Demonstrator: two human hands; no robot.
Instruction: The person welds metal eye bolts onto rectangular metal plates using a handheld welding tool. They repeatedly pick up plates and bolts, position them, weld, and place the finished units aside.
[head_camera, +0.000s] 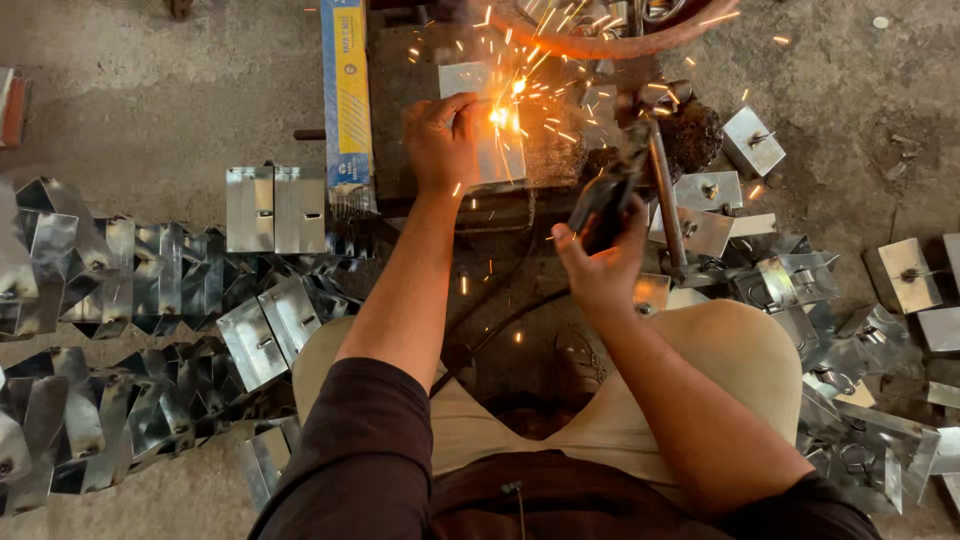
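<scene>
The person sits low and looks down at a small dark table (440, 205) in the upper middle of the frame. On it lies a flat shiny metal plate (497, 158). The left hand (440, 140) rests on the left edge of this plate, with its fingers (462, 118) curled down and pressing on the metal. So the left hand is the nearer one; it touches the plate.

The right hand (600, 265) is lower and to the right, near the middle of the frame. Its fingers are wrapped tight around a black handle (600, 210). The handle points up and to the left, toward the plate. Its tip is too dark and blurred to make out. A black cable (500, 330) runs down from the handle between the person's knees.

At the top edge of the plate, just right of the left hand, there is a bright glowing spot (500, 115). Sparks (560, 70) fly up and to the right from it. The plate lies up and to the left of the right hand, and the glowing spot sits between the two hands, much closer to the left one.

A tall blue and yellow box (347, 95) stands just left of the table. On the floor in the left part of the frame are long rows of bent shiny metal pieces (130, 290). On the right side lies a loose pile of metal pieces with small loops (790, 290). A grey metal rod (665, 195) stands just right of the black handle.
</scene>
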